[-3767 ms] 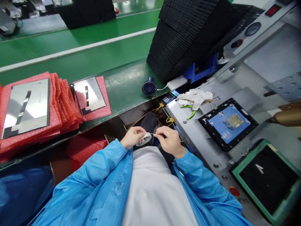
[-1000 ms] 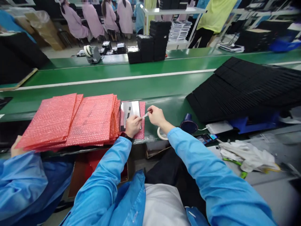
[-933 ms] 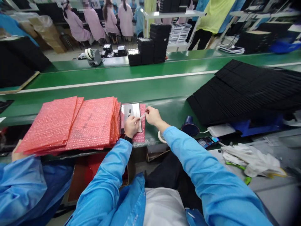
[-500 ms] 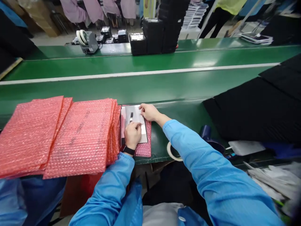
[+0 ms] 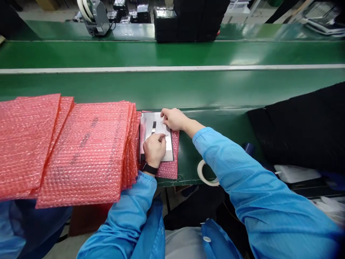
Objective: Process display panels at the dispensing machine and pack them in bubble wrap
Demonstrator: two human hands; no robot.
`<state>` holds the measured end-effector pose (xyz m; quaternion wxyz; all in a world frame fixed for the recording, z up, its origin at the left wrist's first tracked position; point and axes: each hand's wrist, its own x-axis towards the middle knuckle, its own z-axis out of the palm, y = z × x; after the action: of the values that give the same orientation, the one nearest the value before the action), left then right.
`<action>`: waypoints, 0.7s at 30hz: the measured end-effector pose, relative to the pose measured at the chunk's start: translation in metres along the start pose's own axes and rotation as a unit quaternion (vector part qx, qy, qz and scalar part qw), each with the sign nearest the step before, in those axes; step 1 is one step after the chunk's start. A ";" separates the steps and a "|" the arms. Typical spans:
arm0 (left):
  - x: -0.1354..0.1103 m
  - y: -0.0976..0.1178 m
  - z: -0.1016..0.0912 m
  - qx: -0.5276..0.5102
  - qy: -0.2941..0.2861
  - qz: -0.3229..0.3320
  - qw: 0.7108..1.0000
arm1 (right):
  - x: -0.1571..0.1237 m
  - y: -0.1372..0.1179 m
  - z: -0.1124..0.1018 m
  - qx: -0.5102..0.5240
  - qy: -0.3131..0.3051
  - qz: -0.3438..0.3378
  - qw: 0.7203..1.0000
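A flat silver-white panel point(image 5: 147, 130) with dark edges, possibly a display panel, lies on a pink bubble-wrap bag point(image 5: 172, 169) at the bench edge. A short dark strip like a ribbon cable point(image 5: 153, 127) shows on its face. My left hand point(image 5: 155, 148) rests over the panel's lower part, thumb and forefinger pinched together. Over its upper right edge is my right hand point(image 5: 174, 119), fingertips also closed in a pinch. Whatever sits between the fingertips of either hand is too small or thin to make out.
Stacked pink bubble-wrap bags point(image 5: 88, 151) lie directly left of the panel. A tape roll point(image 5: 202, 172) is by my right forearm, and black sheets point(image 5: 302, 126) cover the right side. Across the green bench stand a tape dispenser point(image 5: 97, 18) and black boxes point(image 5: 188, 21).
The view has tilted down and come slightly closer. Both hands stay pinched over the panel in nearly the same places, with only slight finger movement.
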<state>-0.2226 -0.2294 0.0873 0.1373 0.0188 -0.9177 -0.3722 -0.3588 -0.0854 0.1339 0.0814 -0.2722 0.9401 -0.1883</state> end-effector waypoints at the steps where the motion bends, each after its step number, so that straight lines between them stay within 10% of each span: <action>1: 0.000 0.000 0.000 0.000 0.001 0.001 1.000 | 0.000 0.000 -0.001 -0.004 -0.004 0.002 1.000; 21: -0.004 0.003 -0.002 0.021 -0.030 0.019 0.999 | -0.007 0.006 -0.015 0.108 -0.055 -0.009 0.993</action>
<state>-0.2184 -0.2280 0.0901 0.1160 -0.0072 -0.9291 -0.3510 -0.3600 -0.0726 0.1461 0.1601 -0.2802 0.9058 -0.2746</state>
